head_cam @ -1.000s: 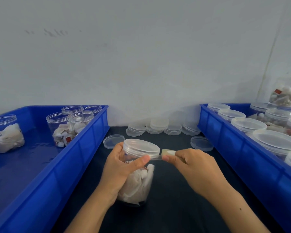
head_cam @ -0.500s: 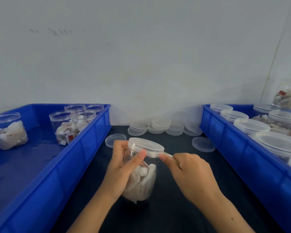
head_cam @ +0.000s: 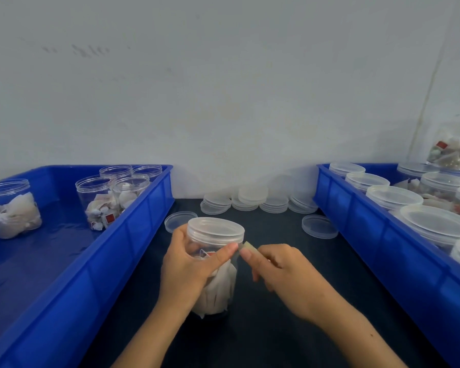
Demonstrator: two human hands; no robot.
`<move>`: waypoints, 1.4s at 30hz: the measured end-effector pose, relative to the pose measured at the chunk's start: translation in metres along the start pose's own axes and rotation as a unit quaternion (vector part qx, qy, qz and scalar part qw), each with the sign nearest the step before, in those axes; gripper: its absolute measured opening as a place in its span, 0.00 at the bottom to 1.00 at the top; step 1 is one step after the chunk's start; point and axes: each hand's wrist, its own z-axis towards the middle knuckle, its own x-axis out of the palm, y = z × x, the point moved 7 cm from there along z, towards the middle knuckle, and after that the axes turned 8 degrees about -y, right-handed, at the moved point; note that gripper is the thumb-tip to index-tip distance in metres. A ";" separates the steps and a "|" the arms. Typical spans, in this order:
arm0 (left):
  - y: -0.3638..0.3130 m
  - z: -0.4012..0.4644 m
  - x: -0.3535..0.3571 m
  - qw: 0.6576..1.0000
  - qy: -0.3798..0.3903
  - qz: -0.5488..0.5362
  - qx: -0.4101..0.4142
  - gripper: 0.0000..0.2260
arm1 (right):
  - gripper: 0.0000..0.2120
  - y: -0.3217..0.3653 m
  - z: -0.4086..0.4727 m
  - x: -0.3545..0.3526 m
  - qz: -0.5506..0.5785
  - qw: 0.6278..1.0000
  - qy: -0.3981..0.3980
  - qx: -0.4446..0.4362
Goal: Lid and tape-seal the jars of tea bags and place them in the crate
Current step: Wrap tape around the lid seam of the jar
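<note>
A clear jar of tea bags (head_cam: 218, 285) stands on the dark table in front of me, with a clear lid (head_cam: 215, 230) on it. My left hand (head_cam: 189, 264) wraps the jar, its thumb pressed just under the lid's rim. My right hand (head_cam: 279, 272) pinches a small pale strip of tape (head_cam: 250, 247) right beside that thumb, touching the jar's side. The blue crate (head_cam: 361, 229) on the right holds several lidded jars.
A blue crate (head_cam: 144, 229) on the left holds several open jars of tea bags. Stacks of spare lids (head_cam: 251, 199) line the wall, and two loose lids (head_cam: 319, 226) lie on the table beside the crates.
The jar has been turned upright in my left hand. My right hand stays close against the jar with the tape, after drawing in from a stretched strip.
</note>
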 end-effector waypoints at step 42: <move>-0.004 -0.002 0.003 0.999 0.002 0.047 0.022 0.39 | 0.25 0.007 -0.005 -0.003 -0.095 0.995 -0.016 -0.025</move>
